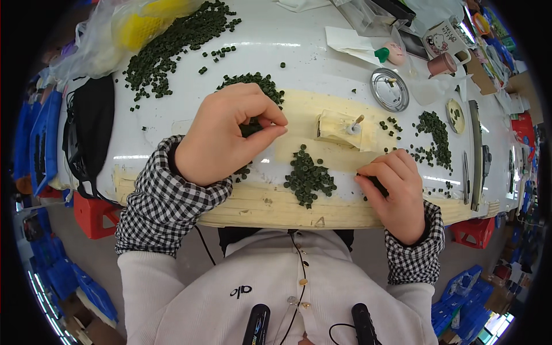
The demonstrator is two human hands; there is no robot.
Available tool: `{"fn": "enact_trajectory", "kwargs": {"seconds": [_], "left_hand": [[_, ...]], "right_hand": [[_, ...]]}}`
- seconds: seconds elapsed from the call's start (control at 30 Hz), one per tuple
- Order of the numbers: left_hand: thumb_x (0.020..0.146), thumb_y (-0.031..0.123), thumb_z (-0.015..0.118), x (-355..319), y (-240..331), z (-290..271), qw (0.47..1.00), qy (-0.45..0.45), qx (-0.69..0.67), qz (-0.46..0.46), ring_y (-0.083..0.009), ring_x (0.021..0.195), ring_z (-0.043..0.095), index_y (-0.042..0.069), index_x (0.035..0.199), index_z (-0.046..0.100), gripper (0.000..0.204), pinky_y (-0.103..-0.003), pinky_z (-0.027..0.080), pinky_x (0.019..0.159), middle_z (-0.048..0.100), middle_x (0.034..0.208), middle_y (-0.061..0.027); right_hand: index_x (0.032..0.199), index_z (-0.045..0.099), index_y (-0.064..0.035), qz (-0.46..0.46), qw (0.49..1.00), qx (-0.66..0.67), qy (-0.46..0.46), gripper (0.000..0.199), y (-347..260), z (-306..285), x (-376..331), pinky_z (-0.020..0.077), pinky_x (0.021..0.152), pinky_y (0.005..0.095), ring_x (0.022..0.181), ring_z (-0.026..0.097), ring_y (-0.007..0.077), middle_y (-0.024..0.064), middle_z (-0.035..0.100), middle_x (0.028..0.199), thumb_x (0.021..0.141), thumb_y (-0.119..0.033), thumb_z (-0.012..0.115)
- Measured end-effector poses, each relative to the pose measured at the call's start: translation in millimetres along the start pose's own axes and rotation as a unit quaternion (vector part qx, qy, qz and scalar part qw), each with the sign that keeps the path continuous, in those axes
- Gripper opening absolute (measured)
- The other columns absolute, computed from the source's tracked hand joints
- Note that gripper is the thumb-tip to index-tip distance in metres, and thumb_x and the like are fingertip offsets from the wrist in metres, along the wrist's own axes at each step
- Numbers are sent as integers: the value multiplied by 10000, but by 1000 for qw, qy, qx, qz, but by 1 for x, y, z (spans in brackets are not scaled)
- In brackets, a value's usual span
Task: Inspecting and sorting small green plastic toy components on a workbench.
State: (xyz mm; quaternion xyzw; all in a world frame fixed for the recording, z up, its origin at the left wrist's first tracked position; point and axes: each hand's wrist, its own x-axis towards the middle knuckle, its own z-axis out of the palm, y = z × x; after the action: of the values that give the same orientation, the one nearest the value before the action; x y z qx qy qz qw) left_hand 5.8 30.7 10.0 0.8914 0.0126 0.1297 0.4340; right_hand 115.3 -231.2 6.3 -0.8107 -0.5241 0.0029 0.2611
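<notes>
My left hand [227, 135] is raised over the white table [322, 63], thumb and fingers pinched on several small dark green pieces [250, 129]. My right hand [394, 190] rests at the table's front edge, fingers curled around a small dark object [376, 183] that is mostly hidden. Between the hands lies a little pile of dark green pieces [309, 177]. Just beyond it stands a small yellowish taped block with a white peg [345, 127]. Another heap of green pieces [259, 83] sits behind my left hand.
A large spread of green pieces [172, 43] lies at the back left beside a plastic bag with yellow contents [138, 26]. A round metal lid [389, 89], a mug [445, 39] and a curved trail of pieces [435, 138] are at right. A black bag [89, 132] hangs left.
</notes>
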Motion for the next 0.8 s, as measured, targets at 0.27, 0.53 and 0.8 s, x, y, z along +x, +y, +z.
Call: {"fn": "enact_trajectory", "kwargs": {"seconds": [0.27,0.53,0.8], "left_hand": [[713,24,730,-6,-3,4,978,-31,203,42,-242,746,512,13,785,645,111,-333,449,667,540,747,-65],[723,1,711,-4,0,9,968,1,238,86,-227,776,550,8,827,628,133,-318,471,684,566,785,-70],[859,-24,639,-9,13,16,972,12,-224,-67,-107,776,642,-24,918,642,59,-229,531,698,672,880,-79]], "right_hand": [[849,650,-4,25,992,123,26,155,-11,0,5,470,559,304,630,597,232,94,625,731,714,45,710],[937,655,25,90,958,272,7,125,-18,-4,8,539,684,252,805,689,170,109,700,885,812,25,666],[1113,588,43,209,746,629,-69,208,-10,-2,15,540,820,255,958,672,164,149,695,1012,915,-20,597]]}}
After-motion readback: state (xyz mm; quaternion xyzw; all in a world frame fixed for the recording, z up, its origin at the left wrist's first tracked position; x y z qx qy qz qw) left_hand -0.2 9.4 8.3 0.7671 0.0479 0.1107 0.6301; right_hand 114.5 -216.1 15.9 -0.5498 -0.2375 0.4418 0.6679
